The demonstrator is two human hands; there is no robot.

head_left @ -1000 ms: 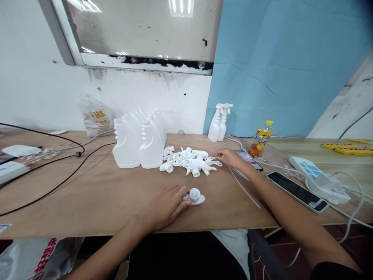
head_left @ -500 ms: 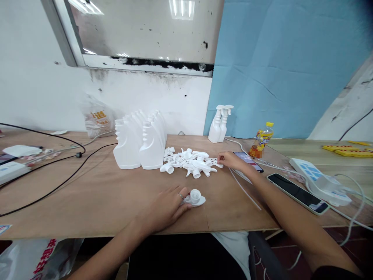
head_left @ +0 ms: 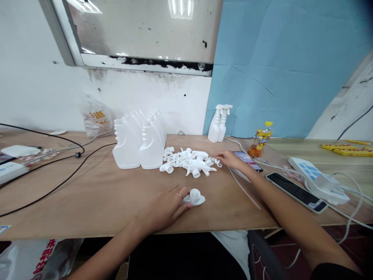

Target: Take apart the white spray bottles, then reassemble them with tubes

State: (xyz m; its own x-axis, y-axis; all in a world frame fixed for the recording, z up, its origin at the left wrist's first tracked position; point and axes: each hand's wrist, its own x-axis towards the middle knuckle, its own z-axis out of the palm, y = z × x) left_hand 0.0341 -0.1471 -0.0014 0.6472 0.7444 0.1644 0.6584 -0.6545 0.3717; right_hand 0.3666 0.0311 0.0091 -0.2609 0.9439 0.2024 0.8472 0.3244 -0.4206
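Note:
My left hand (head_left: 166, 204) rests on the table with its fingers closed round a white spray trigger head (head_left: 197, 200). That head lies on its side, its round screw collar (head_left: 195, 195) facing up. Farther out, my right hand (head_left: 228, 158) reaches to the right edge of a pile of white sprayer parts (head_left: 189, 160). Its fingers are bent together over small white rings (head_left: 217, 162); whatever is between the fingertips is too small to make out. Several white bottles (head_left: 151, 146) without tops stand in rows left of the pile.
Two white spray bottles with heads (head_left: 215, 126) stand by the blue sheet. Thin white tubes (head_left: 244, 189) lie under my right forearm. Around it are two phones (head_left: 297, 192), a drink bottle (head_left: 261, 140) and a power strip (head_left: 317, 181). Black cables (head_left: 67, 184) cross the left side.
My right hand has shifted slightly left and up at the pile's edge, and more of the small rings show below its fingers. My left hand keeps its hold on the spray head.

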